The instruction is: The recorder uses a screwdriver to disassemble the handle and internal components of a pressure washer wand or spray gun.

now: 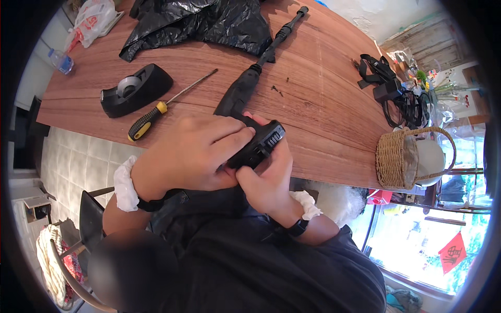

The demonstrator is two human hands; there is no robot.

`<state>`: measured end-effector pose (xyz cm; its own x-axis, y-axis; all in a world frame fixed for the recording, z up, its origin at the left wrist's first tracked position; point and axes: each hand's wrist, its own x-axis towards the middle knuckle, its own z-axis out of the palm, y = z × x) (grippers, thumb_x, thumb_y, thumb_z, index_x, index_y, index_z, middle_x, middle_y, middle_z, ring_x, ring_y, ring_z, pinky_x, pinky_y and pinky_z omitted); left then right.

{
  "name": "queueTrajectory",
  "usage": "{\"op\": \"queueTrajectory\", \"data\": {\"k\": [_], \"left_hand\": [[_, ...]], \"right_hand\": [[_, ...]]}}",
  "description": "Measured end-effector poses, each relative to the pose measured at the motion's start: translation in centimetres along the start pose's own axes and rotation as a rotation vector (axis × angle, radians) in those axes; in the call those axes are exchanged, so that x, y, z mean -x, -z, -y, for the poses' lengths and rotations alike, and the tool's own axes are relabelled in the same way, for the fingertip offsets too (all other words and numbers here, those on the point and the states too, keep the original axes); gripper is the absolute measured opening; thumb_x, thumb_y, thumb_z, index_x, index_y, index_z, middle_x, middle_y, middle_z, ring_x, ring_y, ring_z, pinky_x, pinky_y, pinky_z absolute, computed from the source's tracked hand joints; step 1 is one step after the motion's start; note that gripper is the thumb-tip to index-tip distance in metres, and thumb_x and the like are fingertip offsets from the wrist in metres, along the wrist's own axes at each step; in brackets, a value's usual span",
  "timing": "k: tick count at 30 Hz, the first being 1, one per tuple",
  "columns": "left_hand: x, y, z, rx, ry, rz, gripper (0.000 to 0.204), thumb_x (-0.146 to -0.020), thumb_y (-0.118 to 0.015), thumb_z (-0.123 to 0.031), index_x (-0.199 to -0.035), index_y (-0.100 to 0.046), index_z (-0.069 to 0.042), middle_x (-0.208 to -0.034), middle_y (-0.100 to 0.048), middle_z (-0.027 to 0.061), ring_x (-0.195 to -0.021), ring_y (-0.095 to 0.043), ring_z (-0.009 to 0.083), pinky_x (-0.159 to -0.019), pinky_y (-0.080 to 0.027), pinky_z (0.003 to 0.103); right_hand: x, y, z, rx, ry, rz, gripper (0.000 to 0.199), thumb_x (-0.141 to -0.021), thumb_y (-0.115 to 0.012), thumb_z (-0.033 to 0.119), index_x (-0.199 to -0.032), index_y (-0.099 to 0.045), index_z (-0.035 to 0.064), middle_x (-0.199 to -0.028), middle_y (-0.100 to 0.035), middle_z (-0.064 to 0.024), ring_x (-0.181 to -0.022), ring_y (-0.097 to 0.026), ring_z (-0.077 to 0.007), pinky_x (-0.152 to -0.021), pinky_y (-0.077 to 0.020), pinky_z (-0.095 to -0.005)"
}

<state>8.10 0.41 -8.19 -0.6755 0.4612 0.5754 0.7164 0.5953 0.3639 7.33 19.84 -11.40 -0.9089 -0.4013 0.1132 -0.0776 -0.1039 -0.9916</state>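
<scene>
A black gun-shaped tool (239, 93) with a long thin barrel, which looks like a cordless pressure washer gun, lies across the table, its barrel pointing to the far right. My left hand (195, 148) is closed over the near end, fingers bent across the grip. From the right, my right hand (269, 180) grips the blocky slotted base (272, 136), thumb pressed at its lower side. What the left fingertips touch is partly hidden. Several small dark screws (276, 90) lie right of the tool. On the left is a yellow-and-black screwdriver (156, 112), shaft pointing away.
A black tape dispenser (135, 89) stands beyond the screwdriver. Black plastic bag (203, 26) covers the far edge beside the barrel. At the right sit a wicker basket (392, 156) and black straps and cables (389, 91). A bottle (61, 61) is at the far left.
</scene>
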Motion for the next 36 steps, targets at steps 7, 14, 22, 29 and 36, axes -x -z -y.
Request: {"op": "queueTrajectory", "data": {"k": [7,14,22,29,36], "left_hand": [[0.0,-0.1,1.2,-0.031,0.006,-0.018,0.059,-0.056,-0.086,-0.012,-0.112,-0.071,-0.001,-0.106,-0.072,0.0136,-0.086,-0.073,0.0332,-0.069,-0.059,0.040],[-0.1,1.4,3.0,-0.001,-0.043,-0.055,0.064,-0.054,-0.086,-0.011,-0.116,-0.073,-0.001,-0.110,-0.073,0.0142,-0.090,-0.074,0.0340,-0.073,-0.060,0.039],[0.1,3.2,4.2,-0.009,0.008,-0.346,0.062,-0.070,-0.084,-0.005,-0.131,-0.071,-0.005,-0.120,-0.073,0.0162,-0.105,-0.073,0.0344,-0.090,-0.060,0.038],[3.1,1.2,3.9,0.086,0.328,-0.468,0.036,-0.082,-0.077,-0.002,-0.118,-0.073,0.000,-0.106,-0.075,0.0160,-0.095,-0.074,0.0269,-0.084,-0.058,0.032],[2.0,0.8,2.9,0.171,0.262,-0.469,0.027,-0.084,-0.077,-0.004,-0.110,-0.072,0.002,-0.093,-0.073,0.0143,-0.083,-0.073,0.0249,-0.078,-0.058,0.033]], "right_hand": [[-1.0,-1.2,-1.2,-0.327,-0.053,-0.041,0.080,-0.080,-0.057,-0.016,-0.154,-0.033,-0.0021,-0.125,-0.060,-0.0149,-0.109,-0.069,-0.0186,-0.092,-0.0617,-0.0340],[-2.5,-1.6,0.1,-0.270,-0.034,-0.003,0.074,-0.080,-0.057,-0.016,-0.150,-0.037,-0.0037,-0.125,-0.060,-0.0138,-0.109,-0.068,-0.0192,-0.092,-0.0610,-0.0353],[-5.7,2.3,5.1,-0.365,0.060,0.039,0.061,-0.080,-0.053,-0.002,-0.140,-0.047,-0.0095,-0.119,-0.068,-0.0249,-0.098,-0.074,-0.0338,-0.088,-0.0619,-0.0417],[-5.2,6.1,11.6,-0.620,0.109,-0.096,0.060,-0.078,-0.056,0.018,-0.132,-0.060,-0.0094,-0.117,-0.071,-0.0275,-0.095,-0.073,-0.0458,-0.085,-0.0633,-0.0451],[-4.6,8.5,12.7,-0.757,0.176,-0.044,0.059,-0.082,-0.058,0.011,-0.136,-0.056,-0.0124,-0.133,-0.058,-0.0400,-0.111,-0.063,-0.0481,-0.091,-0.0624,-0.0466]]}}
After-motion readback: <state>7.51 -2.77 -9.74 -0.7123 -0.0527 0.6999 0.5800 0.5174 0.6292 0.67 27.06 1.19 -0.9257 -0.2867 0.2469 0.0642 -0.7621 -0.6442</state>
